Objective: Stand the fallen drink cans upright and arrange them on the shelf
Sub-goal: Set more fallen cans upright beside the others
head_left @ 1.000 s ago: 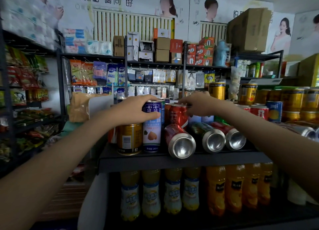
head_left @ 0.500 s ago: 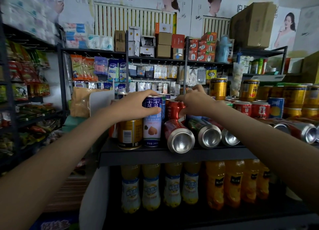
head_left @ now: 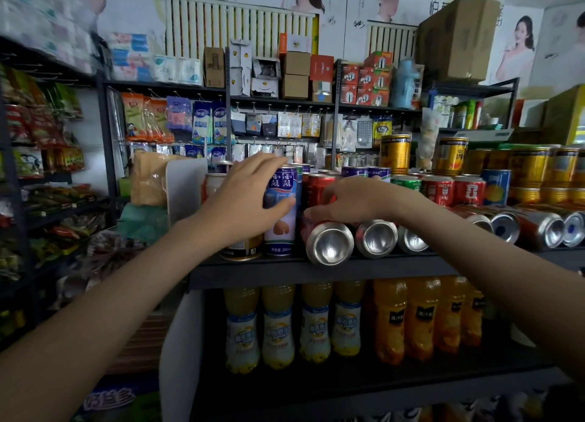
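On the dark shelf my left hand grips a tall upright blue-and-white can, thumb across its front. Just right of it my right hand lies curled over the top of a fallen red can, whose silver bottom faces me. An upright red can stands behind that hand. Two more fallen cans lie side by side to the right, and several others lie further right. A gold can stands under my left wrist, mostly hidden.
Upright red, green, blue and gold cans fill the shelf's back right. Orange juice bottles line the shelf below. A brown paper bag and a white board stand left of the cans. Snack racks run along the left.
My right hand dropped from the upright red can onto the nearest fallen red can. My left hand kept its hold on the blue-and-white can.
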### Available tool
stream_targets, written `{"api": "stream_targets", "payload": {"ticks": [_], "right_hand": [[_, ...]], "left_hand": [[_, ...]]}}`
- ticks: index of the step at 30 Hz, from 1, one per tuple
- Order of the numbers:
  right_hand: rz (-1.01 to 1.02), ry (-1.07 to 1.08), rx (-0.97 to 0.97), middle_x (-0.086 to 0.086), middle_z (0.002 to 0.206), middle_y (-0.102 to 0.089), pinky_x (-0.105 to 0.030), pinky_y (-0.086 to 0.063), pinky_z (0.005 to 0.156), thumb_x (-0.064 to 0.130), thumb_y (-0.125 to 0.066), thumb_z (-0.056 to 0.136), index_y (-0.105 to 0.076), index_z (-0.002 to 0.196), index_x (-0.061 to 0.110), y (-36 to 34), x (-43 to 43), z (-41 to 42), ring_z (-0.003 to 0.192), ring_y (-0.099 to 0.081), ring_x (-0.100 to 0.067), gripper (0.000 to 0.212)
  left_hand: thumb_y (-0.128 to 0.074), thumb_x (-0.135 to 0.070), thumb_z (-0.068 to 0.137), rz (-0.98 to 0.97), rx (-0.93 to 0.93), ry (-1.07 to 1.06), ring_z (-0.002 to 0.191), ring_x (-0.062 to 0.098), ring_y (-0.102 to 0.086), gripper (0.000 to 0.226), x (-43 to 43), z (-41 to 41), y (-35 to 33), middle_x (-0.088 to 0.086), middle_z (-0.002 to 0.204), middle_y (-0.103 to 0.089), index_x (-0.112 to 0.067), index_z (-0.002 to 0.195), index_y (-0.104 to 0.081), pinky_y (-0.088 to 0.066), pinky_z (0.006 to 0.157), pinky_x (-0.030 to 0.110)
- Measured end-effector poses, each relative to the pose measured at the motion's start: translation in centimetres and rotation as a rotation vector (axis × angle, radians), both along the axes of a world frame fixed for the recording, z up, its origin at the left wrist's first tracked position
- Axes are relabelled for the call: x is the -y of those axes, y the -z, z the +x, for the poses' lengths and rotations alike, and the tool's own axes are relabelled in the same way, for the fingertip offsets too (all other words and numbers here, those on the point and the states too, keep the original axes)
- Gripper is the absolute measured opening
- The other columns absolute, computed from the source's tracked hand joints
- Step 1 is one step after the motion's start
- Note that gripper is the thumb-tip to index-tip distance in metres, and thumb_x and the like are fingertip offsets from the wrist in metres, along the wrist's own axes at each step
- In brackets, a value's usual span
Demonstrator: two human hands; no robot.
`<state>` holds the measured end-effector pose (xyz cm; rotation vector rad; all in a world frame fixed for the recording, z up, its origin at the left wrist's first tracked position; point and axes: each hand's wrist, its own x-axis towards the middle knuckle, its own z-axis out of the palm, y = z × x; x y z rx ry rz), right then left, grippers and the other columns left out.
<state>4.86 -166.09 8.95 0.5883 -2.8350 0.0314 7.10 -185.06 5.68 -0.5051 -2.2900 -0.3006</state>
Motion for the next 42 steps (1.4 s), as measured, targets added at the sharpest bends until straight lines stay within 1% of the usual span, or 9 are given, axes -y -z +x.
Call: {"api": "stream_targets", "payload": {"ticks": [5, 11, 16, 19, 23, 26, 31, 36, 42], "right_hand": [[-0.025, -0.016, 0.054, 0.0, 0.114, -0.057, -0.044, -0.019, 0.104, 0.08, -0.041, 0.074, -0.049, 0.128, 0.02, 1.0, 0.6, 3.0, 0.115, -0.046, -0.022, 0.081], [0.172, 0.015, -0.215, -0.003, 0.137, -0.044, -0.053, -0.005, 0.111, 0.075, -0.058, 0.069, -0.028, 0.141, 0.022, 4.9, 0.4, 3.8, 0.13, -0.038, -0.028, 0.094], [0.086, -0.005, -0.482, -0.002, 0.123, -0.051, -0.05, -0.006, 0.11, 0.051, -0.073, 0.068, -0.037, 0.132, 0.014, 7.9, 0.4, 3.5, 0.119, -0.049, -0.027, 0.082], [-0.014, -0.07, -0.687, -0.006, 0.098, -0.063, -0.048, -0.012, 0.105, 0.035, -0.08, 0.057, -0.056, 0.112, 0.006, 9.3, 0.1, 2.9, 0.092, -0.063, -0.032, 0.067], [-0.131, -0.125, -0.826, -0.005, 0.082, -0.064, -0.049, -0.016, 0.104, 0.031, -0.078, 0.054, -0.06, 0.099, 0.004, 10.1, -0.7, 1.9, 0.074, -0.065, -0.03, 0.055], [-0.196, -0.171, -0.857, -0.003, 0.083, -0.065, -0.049, -0.017, 0.106, 0.035, -0.072, 0.06, -0.06, 0.101, 0.006, 10.1, -1.7, 1.6, 0.076, -0.066, -0.028, 0.052], [-0.264, -0.234, -0.814, -0.003, 0.089, -0.068, -0.049, -0.014, 0.109, 0.039, -0.07, 0.064, -0.059, 0.106, 0.006, 10.2, -3.6, 1.2, 0.086, -0.067, -0.024, 0.054], [-0.293, -0.262, -0.801, -0.003, 0.093, -0.068, -0.051, -0.021, 0.108, 0.039, -0.072, 0.064, -0.061, 0.108, 0.005, 10.5, -4.8, 1.1, 0.09, -0.066, -0.022, 0.057], [-0.329, -0.269, -0.815, -0.001, 0.095, -0.068, -0.05, -0.023, 0.106, 0.038, -0.078, 0.062, -0.06, 0.108, 0.008, 10.8, -6.0, 0.9, 0.087, -0.066, -0.021, 0.058]], "left_hand": [[-0.055, -0.04, 0.091, 0.007, 0.006, 0.012, 0.142, 0.016, -0.017, 0.066, 0.7, 0.8, 0.9, -0.003, 0.153, -0.023, -0.024, 0.147, -0.026, -0.016, 0.113, 0.036], [-0.054, -0.039, 0.092, -0.019, 0.017, 0.031, 0.144, 0.016, -0.008, 0.063, 0.7, 1.3, 2.5, -0.001, 0.156, -0.017, -0.024, 0.147, -0.027, -0.008, 0.116, 0.04], [-0.056, -0.036, 0.092, -0.01, -0.036, 0.027, 0.144, 0.019, -0.01, 0.057, 0.6, 1.6, 3.3, 0.004, 0.154, -0.025, -0.02, 0.143, -0.036, -0.008, 0.116, 0.039], [-0.057, -0.031, 0.091, 0.023, -0.095, 0.0, 0.139, 0.023, -0.023, 0.049, -0.2, 2.5, 3.7, 0.006, 0.147, -0.036, -0.019, 0.137, -0.046, -0.017, 0.112, 0.037], [-0.057, -0.026, 0.09, 0.197, -0.18, -0.014, 0.098, 0.021, -0.058, 0.019, -2.3, 4.0, 4.1, 0.003, 0.101, -0.064, -0.017, 0.104, -0.065, -0.043, 0.087, 0.029], [-0.055, -0.035, 0.091, 0.467, 0.162, -0.04, 0.07, 0.012, -0.064, 0.021, -4.6, 4.6, 3.8, -0.004, 0.076, -0.067, -0.017, 0.09, -0.065, -0.052, 0.069, 0.026], [-0.055, -0.046, 0.09, 1.128, 0.822, 0.103, 0.071, 0.022, -0.071, 0.052, -7.9, 4.2, 2.9, 0.018, 0.086, -0.069, 0.001, 0.111, -0.057, -0.058, 0.061, 0.026], [-0.057, -0.05, 0.088, 1.269, 0.918, 0.128, 0.075, 0.027, -0.07, 0.057, -9.5, 3.3, 2.7, 0.025, 0.094, -0.065, -0.003, 0.119, -0.048, -0.057, 0.057, 0.028], [-0.06, -0.054, 0.083, 1.181, 0.928, 0.083, 0.087, 0.025, -0.067, 0.053, -10.7, 1.7, 2.1, 0.02, 0.099, -0.064, -0.008, 0.107, -0.053, -0.058, 0.07, 0.029]]}}
